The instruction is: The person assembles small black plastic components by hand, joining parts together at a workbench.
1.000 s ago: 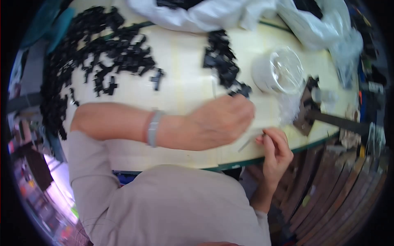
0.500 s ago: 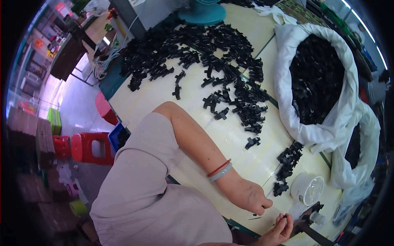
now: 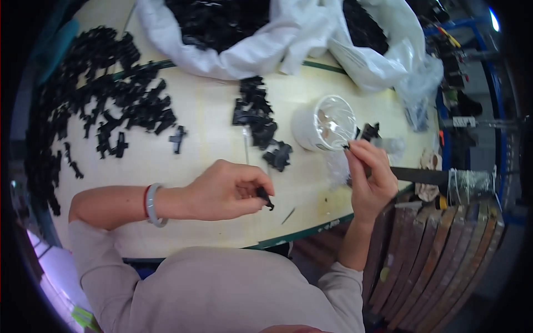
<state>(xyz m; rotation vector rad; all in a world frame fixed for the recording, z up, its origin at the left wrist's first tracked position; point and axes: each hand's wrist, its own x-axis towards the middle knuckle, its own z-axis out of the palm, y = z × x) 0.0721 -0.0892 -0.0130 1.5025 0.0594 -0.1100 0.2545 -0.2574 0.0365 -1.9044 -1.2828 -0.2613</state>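
Black plastic clip [image 3: 265, 196] in left hand [image 3: 225, 190] fingers.

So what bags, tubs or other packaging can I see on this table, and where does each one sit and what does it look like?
White sack: far edge of the table, centre, open and full of small black parts.
Second white sack: to its right, also holding black parts.
Clear plastic bag: far right, crumpled, beside the second sack.
Round white tub: right of centre, just beyond the right hand, with a clear, shiny top.
No labels, signs or screens are readable.
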